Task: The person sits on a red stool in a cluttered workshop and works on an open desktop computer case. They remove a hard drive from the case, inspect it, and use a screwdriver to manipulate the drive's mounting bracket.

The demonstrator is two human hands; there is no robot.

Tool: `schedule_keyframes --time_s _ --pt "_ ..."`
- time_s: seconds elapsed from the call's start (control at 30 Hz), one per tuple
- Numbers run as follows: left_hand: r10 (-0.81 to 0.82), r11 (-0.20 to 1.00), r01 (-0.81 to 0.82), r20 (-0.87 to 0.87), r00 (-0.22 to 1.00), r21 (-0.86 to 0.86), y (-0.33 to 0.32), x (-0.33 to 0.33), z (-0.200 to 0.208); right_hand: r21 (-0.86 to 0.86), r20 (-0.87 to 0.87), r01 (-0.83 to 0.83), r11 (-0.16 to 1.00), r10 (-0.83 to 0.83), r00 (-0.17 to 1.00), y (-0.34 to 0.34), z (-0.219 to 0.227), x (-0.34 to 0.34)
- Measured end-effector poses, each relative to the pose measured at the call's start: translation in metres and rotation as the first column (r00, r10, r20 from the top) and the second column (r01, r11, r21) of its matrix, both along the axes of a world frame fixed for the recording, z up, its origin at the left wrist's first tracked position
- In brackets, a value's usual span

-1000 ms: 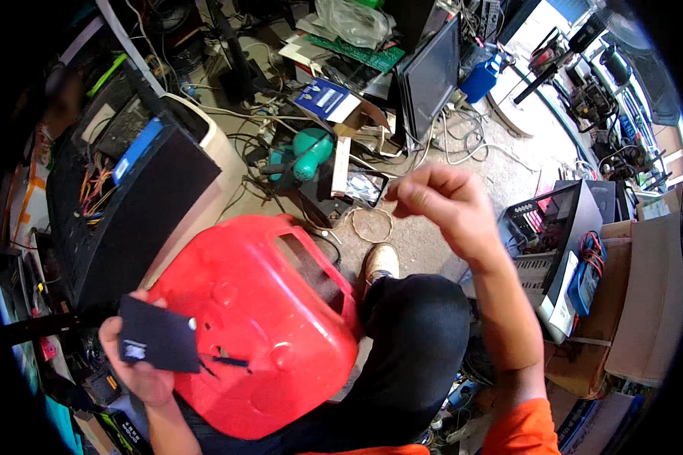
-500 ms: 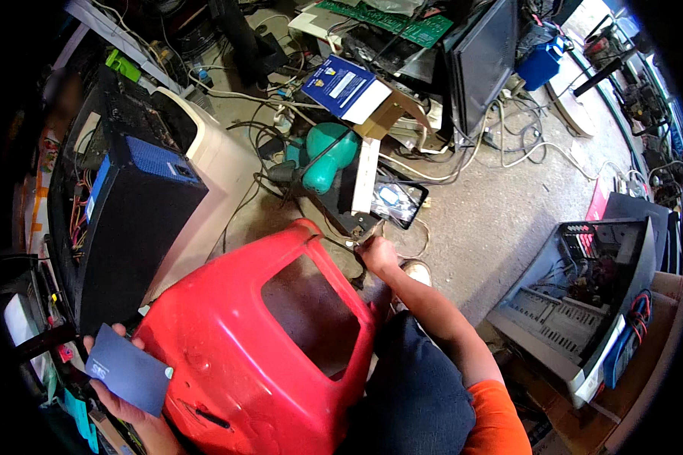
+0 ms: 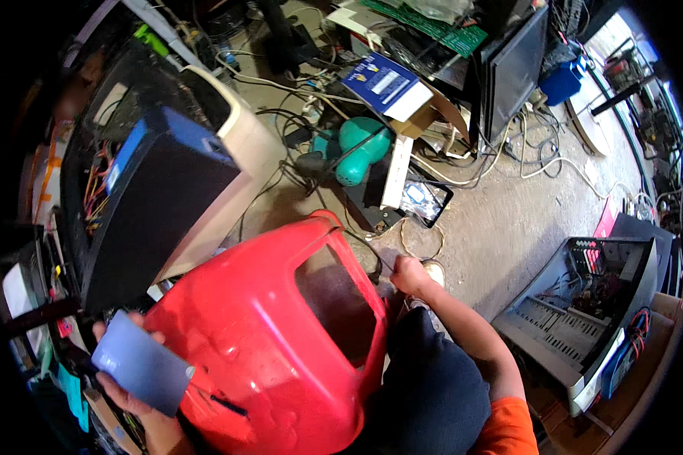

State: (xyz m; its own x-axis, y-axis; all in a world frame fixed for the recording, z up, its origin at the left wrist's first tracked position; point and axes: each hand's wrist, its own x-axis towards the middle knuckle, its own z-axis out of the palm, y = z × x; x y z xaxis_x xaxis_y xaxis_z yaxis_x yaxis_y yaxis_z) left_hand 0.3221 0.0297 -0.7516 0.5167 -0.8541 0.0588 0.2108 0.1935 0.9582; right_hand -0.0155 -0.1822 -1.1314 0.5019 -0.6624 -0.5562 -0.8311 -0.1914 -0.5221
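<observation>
My left hand (image 3: 124,388) holds a flat grey-blue rectangular piece (image 3: 144,362) that looks like a solid-state drive, fingers behind it and its broad face up. It hovers over the left side of a red plastic stool (image 3: 258,303), which lies tipped in front of me with a large opening in its side. Beyond the stool, my right hand (image 3: 412,274) is closed low above the floor, beside my shoe. A thin black cable (image 3: 368,246) runs over the stool's far edge to its fingers. The cable's end is hidden in the fist.
At left stands a black and beige computer case (image 3: 167,205) with loose wires. Ahead lie a green rounded object (image 3: 364,144), a blue box (image 3: 383,83), a phone-like device (image 3: 426,201) and tangled cables. A monitor (image 3: 512,72) stands behind; an opened computer case (image 3: 577,311) is at right.
The view has turned, so the scene sits further right. My right hand has drawn back a little toward me with the cable. The left hand still holds the drive, now tilted to catch more light.
</observation>
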Motion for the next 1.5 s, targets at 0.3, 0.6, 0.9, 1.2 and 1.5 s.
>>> schedule_keyframes --time_s 0.3,0.6,0.9,1.2,1.5 --pt "-0.044 0.999 0.043 -0.299 0.953 -0.01 -0.019 -0.016 0.002 0.303 0.21 0.3 0.905 -0.37 0.905 0.02 0.146 -0.045" --pt "-0.018 0.996 0.041 -0.3 0.954 0.073 -0.001 -0.011 0.002 0.244 0.683 0.592 0.768 -0.57 0.457 0.034 0.27 -0.083" --pt "-0.036 0.999 0.034 -0.204 0.978 -0.014 0.003 0.0 0.006 0.14 0.927 0.408 0.902 -0.264 0.267 0.063 0.42 0.04" --pt "-0.347 0.937 0.345 -0.029 0.938 -0.055 0.009 0.007 0.012 0.589 0.785 -0.094 0.803 -0.541 0.302 0.115 0.426 0.146" --pt "-0.357 0.93 0.364 0.372 0.857 0.054 -0.002 -0.01 0.025 0.541 0.79 -0.063 0.839 -0.481 0.38 0.122 0.409 0.145"
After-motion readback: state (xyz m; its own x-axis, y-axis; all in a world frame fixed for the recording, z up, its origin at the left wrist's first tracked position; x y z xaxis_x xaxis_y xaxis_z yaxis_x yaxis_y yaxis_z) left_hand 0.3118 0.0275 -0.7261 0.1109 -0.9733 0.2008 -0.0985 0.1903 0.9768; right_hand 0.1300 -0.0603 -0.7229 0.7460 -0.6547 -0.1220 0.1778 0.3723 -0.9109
